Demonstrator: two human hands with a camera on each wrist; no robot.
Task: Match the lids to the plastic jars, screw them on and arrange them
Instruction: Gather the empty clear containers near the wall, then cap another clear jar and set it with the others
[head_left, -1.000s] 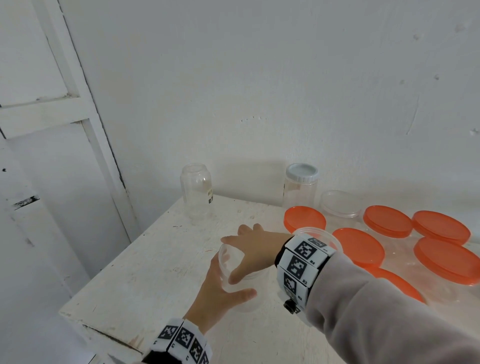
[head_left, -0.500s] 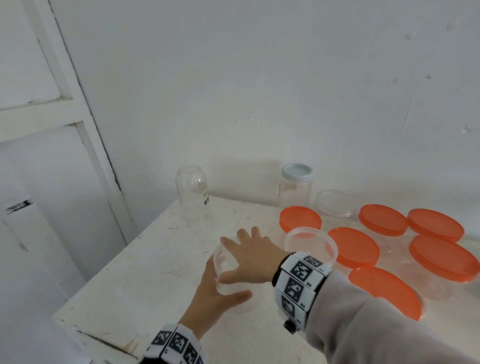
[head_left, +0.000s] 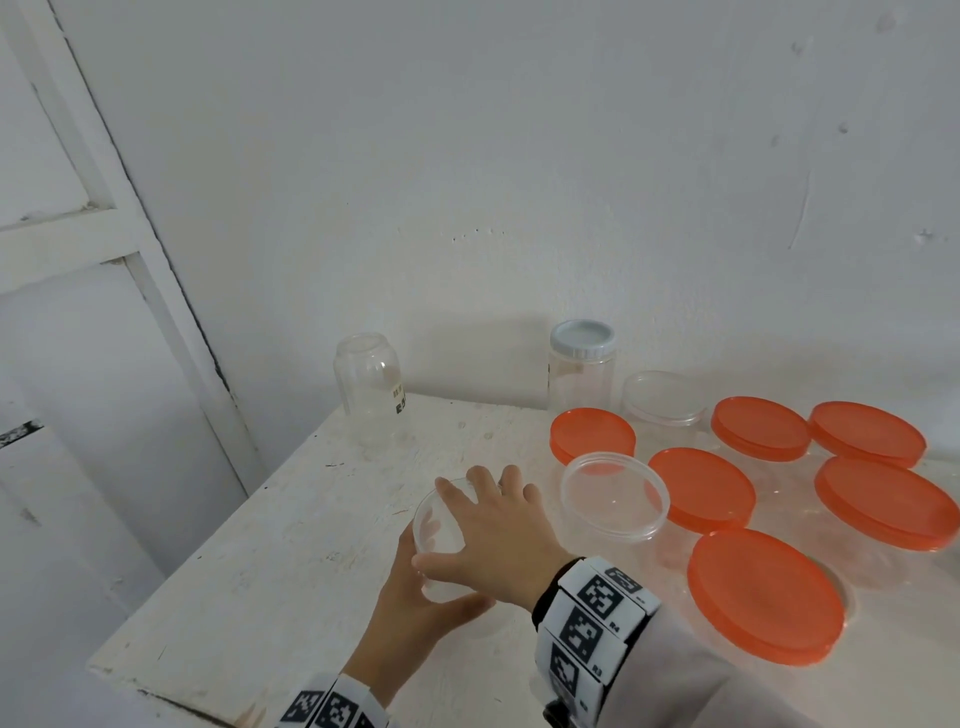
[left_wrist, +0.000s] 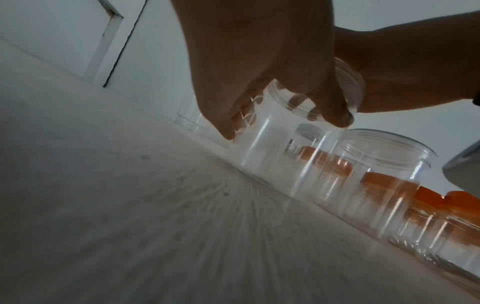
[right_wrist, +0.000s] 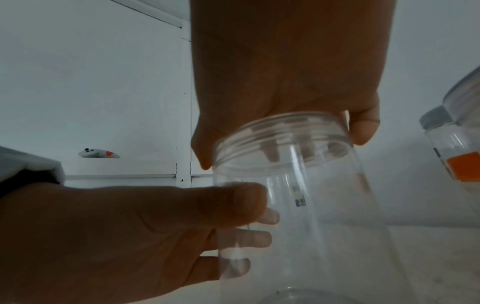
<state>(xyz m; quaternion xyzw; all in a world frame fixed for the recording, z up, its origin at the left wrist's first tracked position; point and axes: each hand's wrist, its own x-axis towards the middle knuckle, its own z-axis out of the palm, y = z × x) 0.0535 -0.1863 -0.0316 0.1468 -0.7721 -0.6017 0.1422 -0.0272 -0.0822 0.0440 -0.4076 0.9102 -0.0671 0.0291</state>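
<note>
I saw the white surface (head_left: 291, 525) set against a wall, with most of the jars crowded toward its right edge. Six jars with orange lids (head_left: 764, 593) stood there already closed, and a taller jar with a grey lid (head_left: 582, 338) sat capped at the back edge. By my reading the job was well past halfway. Three jars were not yet capped: a wide open jar (head_left: 613, 496) among the orange ones, a narrow-mouthed jar (head_left: 369, 384) near the back left corner, and the small clear jar (head_left: 435, 535) standing near the front edge. My left hand (head_left: 410, 613) was wrapped round that jar's wall, fingers curled on it. My right hand (head_left: 498, 525) lay over its mouth, fingertips hooked down around the threaded rim; whether a clear lid sat under the palm I could not tell.
</note>
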